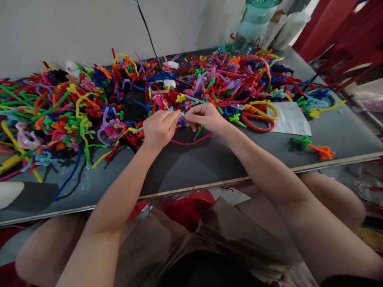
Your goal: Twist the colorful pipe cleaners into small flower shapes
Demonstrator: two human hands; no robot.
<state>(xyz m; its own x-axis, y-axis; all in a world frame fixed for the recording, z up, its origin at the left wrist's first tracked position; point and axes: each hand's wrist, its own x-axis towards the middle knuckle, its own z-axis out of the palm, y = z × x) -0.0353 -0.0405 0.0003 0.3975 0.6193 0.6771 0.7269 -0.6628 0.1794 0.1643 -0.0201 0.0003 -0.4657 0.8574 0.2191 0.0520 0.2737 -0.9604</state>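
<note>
Both my hands meet over the near side of a long heap of pipe cleaners. A light blue pipe cleaner [138, 130] sticks out to the left of my left hand [160, 126], whose fingers are closed on it. Its light blue part shows again between the two sets of fingertips. My right hand [205, 116] pinches there with thumb and forefinger, close against the left fingertips. Below the hands, a pink pipe cleaner [191, 143] curves along the dark table, and a green one [198, 133] pokes out under the right hand. The exact shape between my fingers is too small to make out.
Colourful pipe cleaner flowers [64, 133] and stems cover the back of the table [191, 171]. Red-handled scissors [257, 123] lie right of my hands beside a white sheet [290, 118]. A green bottle [253, 24] and paper cups [290, 30] stand at the back right. A black cable [146, 28] hangs down.
</note>
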